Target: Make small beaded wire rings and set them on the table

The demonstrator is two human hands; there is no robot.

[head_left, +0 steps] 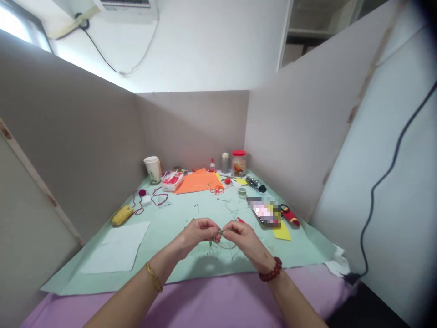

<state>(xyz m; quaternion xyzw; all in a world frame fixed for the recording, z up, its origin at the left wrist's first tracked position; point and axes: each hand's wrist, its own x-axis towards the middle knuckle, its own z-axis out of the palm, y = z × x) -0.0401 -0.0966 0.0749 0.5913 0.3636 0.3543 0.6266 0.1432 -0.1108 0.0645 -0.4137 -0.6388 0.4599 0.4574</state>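
Note:
Over the front middle of the table, my left hand (200,231) and my right hand (244,237) meet, almost touching. Each is closed in a pinch on a thin green cord (221,231). Below the fingers, part of the cord hangs in a curved loop, with loose strand ends sticking out. The fingertips cover much of the piece, so its knots or joins are not clear. Just behind my right hand, a small red object (241,220) lies partly hidden.
Yellow scissors-like handles with a red sheath (290,215), a blurred phone-like object (262,212) and yellow paper (282,232) lie right. White sheets (116,248) and a yellow bundle (122,215) are left. Orange sheets (196,181), a paper cup (153,169) and a red-lidded jar (239,164) stand farther back.

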